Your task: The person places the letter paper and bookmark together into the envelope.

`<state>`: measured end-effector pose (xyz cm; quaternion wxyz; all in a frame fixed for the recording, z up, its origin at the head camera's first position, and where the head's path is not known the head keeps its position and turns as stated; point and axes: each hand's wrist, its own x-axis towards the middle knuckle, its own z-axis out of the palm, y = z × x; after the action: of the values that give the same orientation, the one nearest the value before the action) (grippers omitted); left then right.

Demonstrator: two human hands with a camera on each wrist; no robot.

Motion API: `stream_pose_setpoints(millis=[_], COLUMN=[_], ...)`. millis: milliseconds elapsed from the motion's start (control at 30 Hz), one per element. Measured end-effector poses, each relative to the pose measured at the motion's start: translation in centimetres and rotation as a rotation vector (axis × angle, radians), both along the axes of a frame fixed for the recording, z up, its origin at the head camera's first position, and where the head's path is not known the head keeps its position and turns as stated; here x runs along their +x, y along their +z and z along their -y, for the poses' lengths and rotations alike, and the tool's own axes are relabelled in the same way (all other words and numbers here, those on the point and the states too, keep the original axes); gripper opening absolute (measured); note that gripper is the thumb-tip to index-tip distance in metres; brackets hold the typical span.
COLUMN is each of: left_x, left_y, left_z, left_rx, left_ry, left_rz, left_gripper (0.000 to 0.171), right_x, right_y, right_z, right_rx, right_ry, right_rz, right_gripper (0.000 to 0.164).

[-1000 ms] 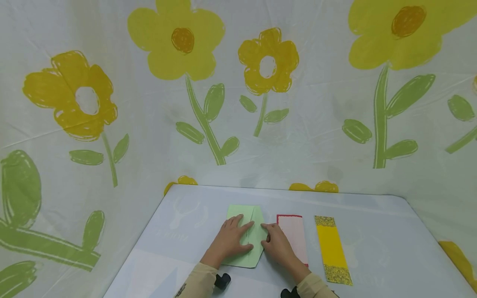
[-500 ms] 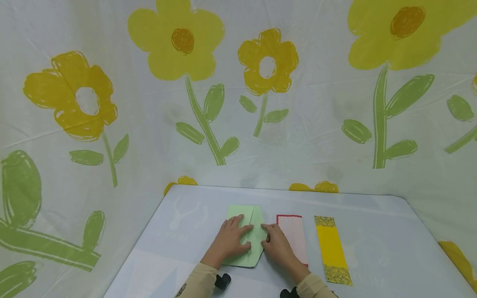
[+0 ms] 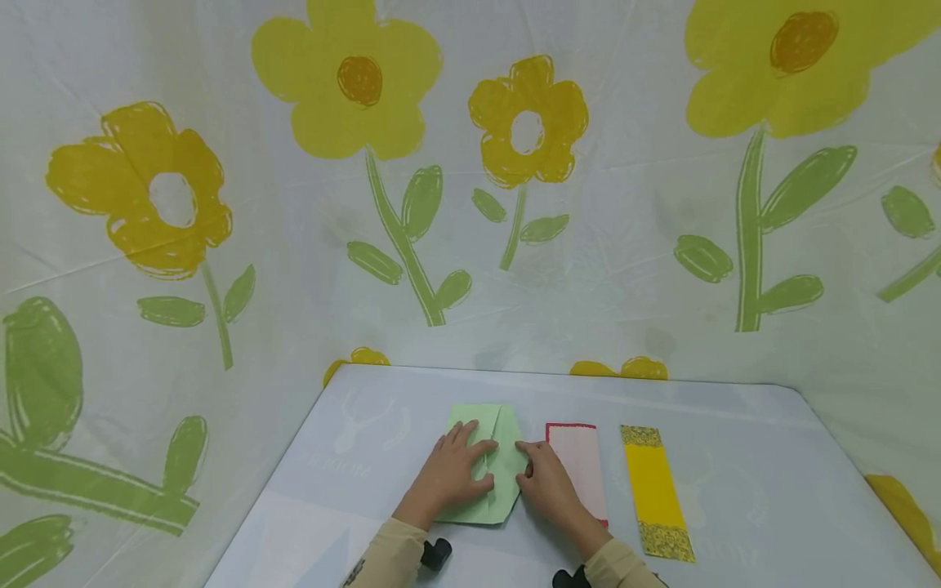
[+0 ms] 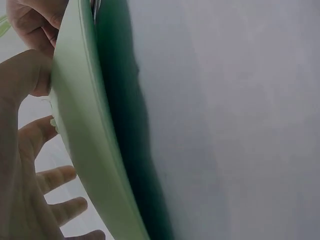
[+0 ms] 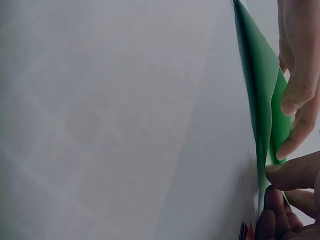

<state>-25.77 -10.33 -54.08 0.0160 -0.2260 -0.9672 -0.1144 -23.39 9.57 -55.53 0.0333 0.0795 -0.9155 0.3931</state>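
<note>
A pale green folded paper envelope point(image 3: 506, 478) lies on the table in the head view, its long flap seam running lengthwise. My left hand point(image 3: 452, 469) rests on its left half with fingers spread. At its right edge, my right hand point(image 3: 547, 483) pinches the paper between thumb and curled fingers. The left wrist view has the envelope's near end point(image 4: 82, 110) slightly raised off the table, with the left thumb point(image 4: 30, 75) against it. In the right wrist view, the right thumb point(image 5: 295, 171) presses the green edge against the forefinger.
Just right of the right hand lies a pink paper piece point(image 3: 578, 469) with a red border, partly covered by that hand. Farther right is a yellow strip point(image 3: 654, 482) with patterned ends. A flowered cloth point(image 3: 588, 310) hangs behind the white table point(image 3: 764, 465).
My left hand has shifted slightly left, and the envelope's near edge has moved a little away from me. My right hand keeps its pinch in the same spot.
</note>
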Motion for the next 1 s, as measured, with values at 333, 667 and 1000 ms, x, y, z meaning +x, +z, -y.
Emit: stream_pose_setpoints(millis=[333,667,1000], left_x=[-0.4,-0.8,-1.4], left_y=[0.1,0.8,1.3], left_z=[0.7,2.1,3.1], left_rx=[0.041,0.083,0.061], left_ry=[-0.015,-0.072,-0.146], left_rz=[0.032,0.161,0.182], left_gripper=[0.063,0.093,0.111], right_x=[-0.1,0.0,0.0], right_y=[0.2,0.3,0.5], right_z=[0.1,0.1,-0.1], right_rx=[0.020,0.036,0.027], right_ry=[-0.015,-0.017,0.005], right_rz=[-0.006,0.020,-0.012], right_gripper=[0.046,0.046,0.046])
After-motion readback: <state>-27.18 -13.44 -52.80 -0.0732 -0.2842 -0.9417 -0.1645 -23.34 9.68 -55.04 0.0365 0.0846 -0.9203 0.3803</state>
